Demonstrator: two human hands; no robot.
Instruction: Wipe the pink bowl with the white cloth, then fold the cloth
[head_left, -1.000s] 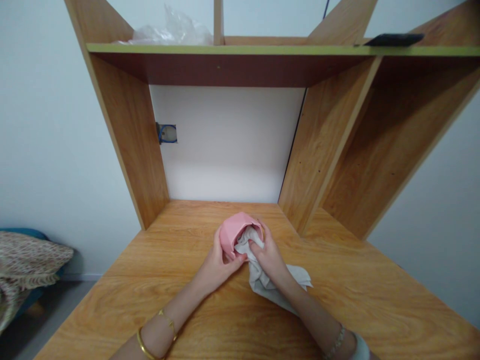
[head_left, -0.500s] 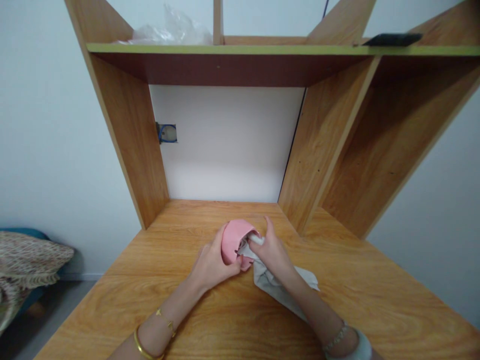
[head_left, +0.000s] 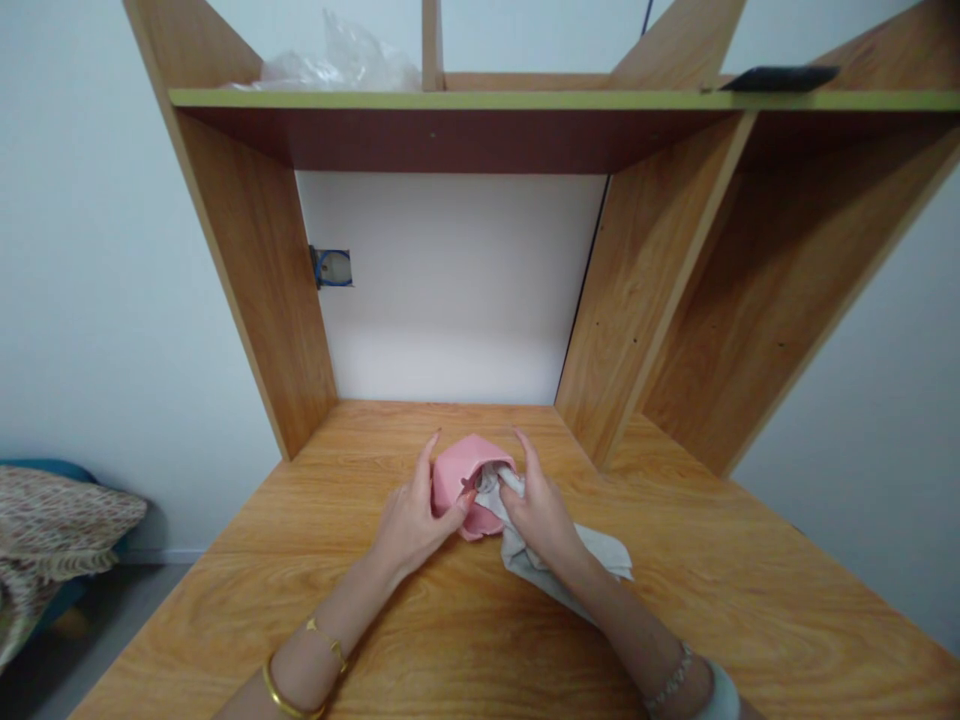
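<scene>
A pink hollow container [head_left: 459,465] with an uneven rim lies tilted on its side over the desk, its mouth toward my right hand. My left hand [head_left: 416,515] grips it from the left, thumb at the rim and index finger raised along the far side. My right hand [head_left: 541,512] pinches a pale grey cloth [head_left: 604,550], part of which is bunched inside the mouth. The rest of the cloth trails to the right under my right wrist. Fingertips of my right hand are partly hidden in the cloth and the container.
The wooden desk [head_left: 315,560] carries a shelf unit with upright panels [head_left: 645,270]. Clear plastic wrapping [head_left: 345,65] and a flat black object [head_left: 780,78] lie on the upper shelf [head_left: 480,99]. An open wall socket box [head_left: 332,268] shows wires. A patterned throw [head_left: 67,520] hangs at left.
The pink container has turned slightly and shifted a little left. My left hand has changed its hold, with the index finger now lifted. The cloth stays in my right hand at the mouth.
</scene>
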